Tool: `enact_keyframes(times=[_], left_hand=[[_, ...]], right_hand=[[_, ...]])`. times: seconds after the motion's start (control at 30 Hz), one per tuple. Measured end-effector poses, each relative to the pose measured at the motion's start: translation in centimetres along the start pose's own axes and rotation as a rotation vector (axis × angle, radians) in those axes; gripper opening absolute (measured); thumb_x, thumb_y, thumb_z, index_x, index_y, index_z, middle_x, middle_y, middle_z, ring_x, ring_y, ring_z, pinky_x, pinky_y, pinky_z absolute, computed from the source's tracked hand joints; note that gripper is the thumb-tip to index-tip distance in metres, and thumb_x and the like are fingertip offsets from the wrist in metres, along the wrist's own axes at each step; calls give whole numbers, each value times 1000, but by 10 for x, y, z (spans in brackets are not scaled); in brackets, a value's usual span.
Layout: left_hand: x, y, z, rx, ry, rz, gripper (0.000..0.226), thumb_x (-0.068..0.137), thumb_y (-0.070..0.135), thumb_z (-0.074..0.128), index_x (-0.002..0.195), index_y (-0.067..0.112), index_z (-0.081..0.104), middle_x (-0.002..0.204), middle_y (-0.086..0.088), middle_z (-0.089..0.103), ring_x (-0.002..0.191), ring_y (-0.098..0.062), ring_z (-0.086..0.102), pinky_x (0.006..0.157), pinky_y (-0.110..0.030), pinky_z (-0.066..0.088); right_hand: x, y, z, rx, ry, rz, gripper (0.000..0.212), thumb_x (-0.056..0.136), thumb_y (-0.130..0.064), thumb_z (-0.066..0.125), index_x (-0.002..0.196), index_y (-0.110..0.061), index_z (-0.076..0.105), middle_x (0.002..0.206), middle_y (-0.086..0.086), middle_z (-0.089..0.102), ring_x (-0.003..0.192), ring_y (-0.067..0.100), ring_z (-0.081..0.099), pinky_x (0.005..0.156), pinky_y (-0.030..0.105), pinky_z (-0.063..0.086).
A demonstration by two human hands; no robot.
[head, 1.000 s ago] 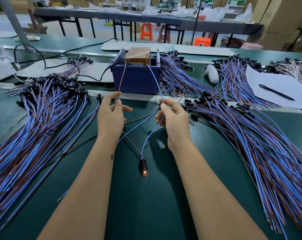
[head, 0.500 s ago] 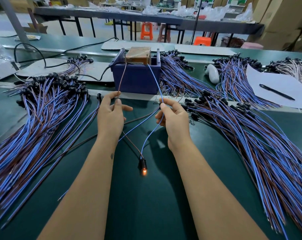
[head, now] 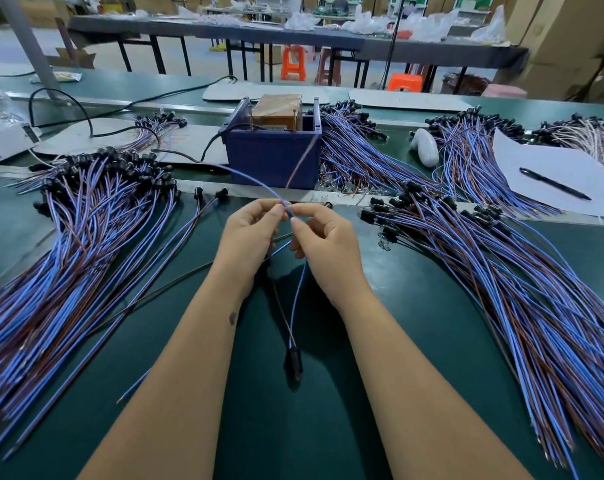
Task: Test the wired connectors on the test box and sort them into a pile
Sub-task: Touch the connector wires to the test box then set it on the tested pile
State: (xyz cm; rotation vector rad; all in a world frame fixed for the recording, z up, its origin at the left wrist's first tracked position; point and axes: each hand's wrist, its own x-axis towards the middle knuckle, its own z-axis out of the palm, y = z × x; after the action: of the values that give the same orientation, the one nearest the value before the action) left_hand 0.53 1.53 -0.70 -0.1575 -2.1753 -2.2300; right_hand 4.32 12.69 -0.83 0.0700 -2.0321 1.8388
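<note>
My left hand (head: 250,239) and my right hand (head: 323,242) meet above the green mat and pinch the blue and brown wires of one wired connector between them. Its black connector (head: 293,363) hangs low between my forearms, unlit. The blue wire (head: 255,181) arcs up and left from my fingers and the brown wire (head: 302,161) slants up toward the blue test box (head: 273,157), which holds a brown block with two upright pins. A big pile of wired connectors (head: 72,258) lies on the left, another pile (head: 522,285) on the right.
More wire bundles (head: 356,150) lie behind and right of the box. A white sheet with a black pen (head: 553,183) sits at the right. A black power cable (head: 86,123) runs along the back left. A white object (head: 425,147) lies beside the far bundles.
Both wire ends have come off the test box pins and my hands have drawn together. The connector's orange light has gone out.
</note>
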Motion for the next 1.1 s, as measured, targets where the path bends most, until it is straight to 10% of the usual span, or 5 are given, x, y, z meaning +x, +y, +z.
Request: enact_keyframes(times=[0.2,0.6,0.8,0.93,1.1], left_hand=[[-5,5,0,-120,-73,-70,20,98,22,54,95,17,73,49,13,41,39,-3,32,41,-15,29],[4,5,-13,-654,55,-95,22,98,14,57,77,20,54,58,4,62,44,-4,49,44,-15,42],[-11,7,-5,-223,32,174,15,87,7,71,75,14,65,70,2,73,58,-6,59,59,-17,50],[-29,4,16,0,-255,285,18,78,-10,75,75,7,68,66,9,70,61,1,59,63,-12,48],[-38,-4,33,254,-484,242,29,80,-16,62,83,11,73,81,-2,74,70,-8,64,73,-25,53]], right_hand=[[0,5,2,-106,-4,-9,12,91,-10,63,87,-20,57,68,18,64,65,35,61,69,49,53],[1,4,1,55,-275,2,44,89,-10,69,125,-34,62,81,2,61,61,11,44,61,19,45],[8,4,-14,358,-27,66,28,105,-32,40,117,-38,65,93,-1,72,67,12,60,69,25,47],[16,5,-27,570,122,138,29,107,-19,34,104,-15,63,82,0,71,69,13,64,66,25,50],[20,10,-40,333,216,181,29,106,-11,33,93,-14,58,48,-9,36,41,5,30,40,17,28]])
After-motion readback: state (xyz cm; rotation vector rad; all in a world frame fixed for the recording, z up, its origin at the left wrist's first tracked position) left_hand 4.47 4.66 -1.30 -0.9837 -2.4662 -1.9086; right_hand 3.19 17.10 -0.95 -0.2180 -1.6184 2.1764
